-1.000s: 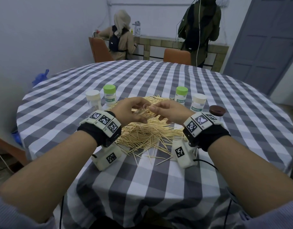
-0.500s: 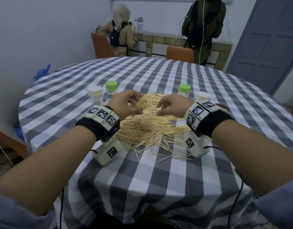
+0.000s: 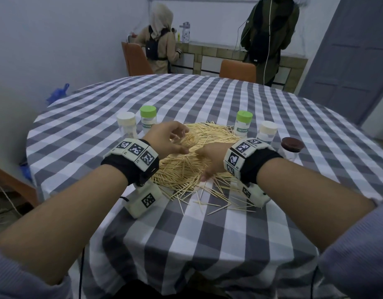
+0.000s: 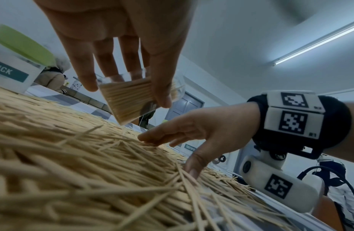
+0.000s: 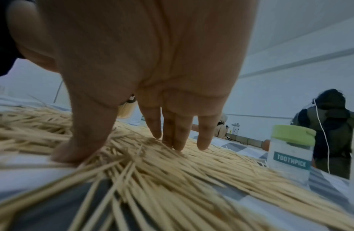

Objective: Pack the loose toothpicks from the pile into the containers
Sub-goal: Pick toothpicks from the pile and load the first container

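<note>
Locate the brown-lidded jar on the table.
In the head view the brown-lidded jar stands at the far right of the row, just right of a cream-lidded container and beyond the right hand's wrist.

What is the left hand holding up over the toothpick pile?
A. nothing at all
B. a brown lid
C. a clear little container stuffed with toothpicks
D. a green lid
C: the left hand has a grip on a clear container packed with toothpicks, held above the pile.
</note>
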